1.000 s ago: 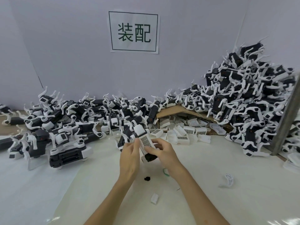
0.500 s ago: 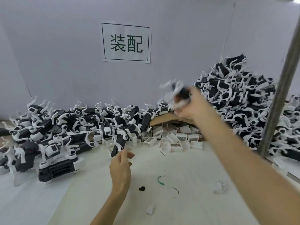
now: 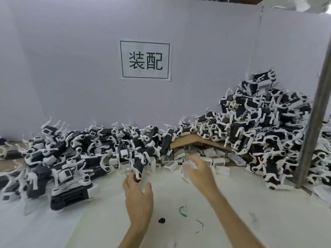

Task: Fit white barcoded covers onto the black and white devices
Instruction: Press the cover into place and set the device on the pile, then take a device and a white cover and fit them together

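White table, left hand splayed, fingertips at a device, right hand blurred, fingers loose over covers

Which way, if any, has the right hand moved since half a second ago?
Yes. The right hand has dropped from above the cardboard flap to in front of it, over the white covers.

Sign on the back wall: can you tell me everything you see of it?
The sign is a white paper sheet, wider than tall, stuck flat on the pale back wall. A thin dark frame line encloses two large dark green Chinese characters, 装配. It looks clean and uncreased. It hangs well above the heaps of black and white devices; only the wall touches it.
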`<state>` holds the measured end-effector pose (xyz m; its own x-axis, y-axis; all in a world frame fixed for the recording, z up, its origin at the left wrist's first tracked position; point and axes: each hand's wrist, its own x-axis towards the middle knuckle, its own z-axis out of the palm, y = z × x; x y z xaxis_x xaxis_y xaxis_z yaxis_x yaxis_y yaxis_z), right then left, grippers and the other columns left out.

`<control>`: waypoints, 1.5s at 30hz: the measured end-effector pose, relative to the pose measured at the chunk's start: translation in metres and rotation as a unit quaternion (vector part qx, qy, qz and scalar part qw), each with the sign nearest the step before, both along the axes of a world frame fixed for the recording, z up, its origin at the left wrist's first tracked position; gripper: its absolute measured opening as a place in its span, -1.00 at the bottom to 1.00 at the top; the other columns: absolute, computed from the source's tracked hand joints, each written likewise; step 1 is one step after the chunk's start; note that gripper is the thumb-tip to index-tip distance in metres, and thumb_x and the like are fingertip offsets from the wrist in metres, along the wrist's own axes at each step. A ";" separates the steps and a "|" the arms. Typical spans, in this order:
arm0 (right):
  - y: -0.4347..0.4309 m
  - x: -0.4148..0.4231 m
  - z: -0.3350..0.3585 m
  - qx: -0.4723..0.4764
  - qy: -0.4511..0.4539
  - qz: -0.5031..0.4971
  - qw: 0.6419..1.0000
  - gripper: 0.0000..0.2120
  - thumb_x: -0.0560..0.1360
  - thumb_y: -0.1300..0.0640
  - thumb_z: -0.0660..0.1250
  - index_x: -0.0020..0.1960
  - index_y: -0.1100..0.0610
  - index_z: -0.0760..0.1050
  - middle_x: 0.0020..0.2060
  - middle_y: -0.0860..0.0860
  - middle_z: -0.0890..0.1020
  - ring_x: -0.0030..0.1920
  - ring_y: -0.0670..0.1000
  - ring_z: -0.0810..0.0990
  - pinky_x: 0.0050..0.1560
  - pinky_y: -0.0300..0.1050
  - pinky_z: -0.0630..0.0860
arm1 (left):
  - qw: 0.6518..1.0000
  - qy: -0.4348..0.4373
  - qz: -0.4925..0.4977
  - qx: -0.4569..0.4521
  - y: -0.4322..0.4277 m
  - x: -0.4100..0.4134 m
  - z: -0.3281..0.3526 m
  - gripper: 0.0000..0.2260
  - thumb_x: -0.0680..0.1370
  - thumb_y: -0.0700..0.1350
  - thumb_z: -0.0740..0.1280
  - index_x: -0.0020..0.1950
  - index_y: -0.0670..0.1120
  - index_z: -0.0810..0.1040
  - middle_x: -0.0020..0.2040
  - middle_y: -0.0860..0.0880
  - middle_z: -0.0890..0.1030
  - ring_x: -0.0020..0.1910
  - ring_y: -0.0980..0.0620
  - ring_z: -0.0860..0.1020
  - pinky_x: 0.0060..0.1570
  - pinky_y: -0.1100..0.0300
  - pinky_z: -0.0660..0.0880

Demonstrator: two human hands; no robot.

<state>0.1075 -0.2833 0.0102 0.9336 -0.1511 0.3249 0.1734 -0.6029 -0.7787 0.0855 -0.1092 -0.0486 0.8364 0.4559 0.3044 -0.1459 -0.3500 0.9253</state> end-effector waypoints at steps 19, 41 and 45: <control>0.013 0.002 -0.082 -0.212 0.057 0.080 0.972 -0.71 0.58 -0.01 0.27 0.29 -0.08 0.52 0.33 -0.18 0.48 0.38 -0.08 0.37 0.29 -0.14 0.16 | 0.969 0.076 -0.017 0.234 0.016 0.017 -0.016 -0.37 0.60 -0.07 0.33 0.62 -0.06 0.14 0.61 -0.08 0.15 0.46 -0.15 0.31 0.31 -0.04 0.39; 0.010 0.004 -0.083 -0.184 0.045 0.078 0.979 -0.81 0.57 0.06 0.31 0.16 -0.04 0.58 0.24 -0.17 0.54 0.31 -0.07 0.44 0.30 -0.15 0.23 | 0.956 0.094 0.061 0.272 0.026 0.020 -0.017 -0.69 0.53 0.22 0.36 0.12 0.05 0.48 0.00 0.06 0.36 0.10 -0.10 0.40 0.01 0.08 0.22; 0.010 0.004 -0.083 -0.181 0.042 0.075 0.980 -0.83 0.57 0.07 0.31 0.15 -0.03 0.58 0.23 -0.17 0.55 0.30 -0.08 0.45 0.30 -0.15 0.24 | 0.972 0.076 0.081 0.207 0.031 0.017 -0.016 -0.76 0.55 0.08 0.39 -0.04 -0.02 0.40 -0.02 0.04 0.43 -0.06 -0.09 0.34 -0.04 0.07 0.28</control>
<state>0.1112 -0.2731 -0.0728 0.9621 0.1019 0.2530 0.2266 -0.8150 -0.5333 0.1027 -0.0778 -0.0642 0.8138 0.4497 0.3681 0.0694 -0.7041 0.7067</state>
